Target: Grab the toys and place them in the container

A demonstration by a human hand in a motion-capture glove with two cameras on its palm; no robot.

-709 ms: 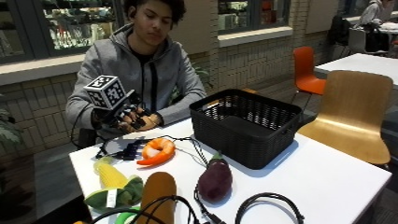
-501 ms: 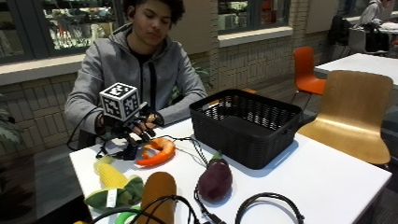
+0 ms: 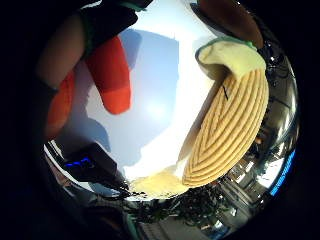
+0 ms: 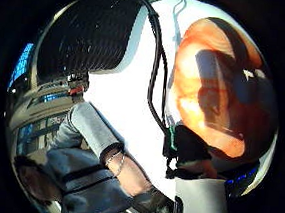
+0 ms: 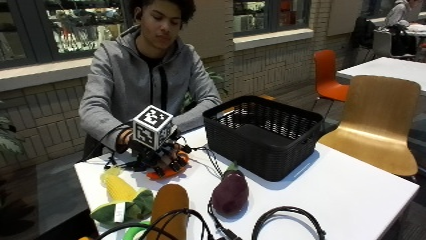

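Corn toy [image 5: 118, 186]: we find it lying on the white table [image 5: 346, 185], at the near left, its green husk toward the front edge.
Right hand [image 5: 160, 156]: gloved, lowered onto the orange carrot toy [image 5: 170, 171]; we note the grip's fingers curled over that toy, which rests on the table just left of the basket.
Brown toy [image 5: 170, 207]: flat on the table, beside the corn toy.
Eggplant toy [image 5: 230, 192]: on the table in front of the basket.
Black basket [image 5: 266, 135]: upright on the table, right of the hand.
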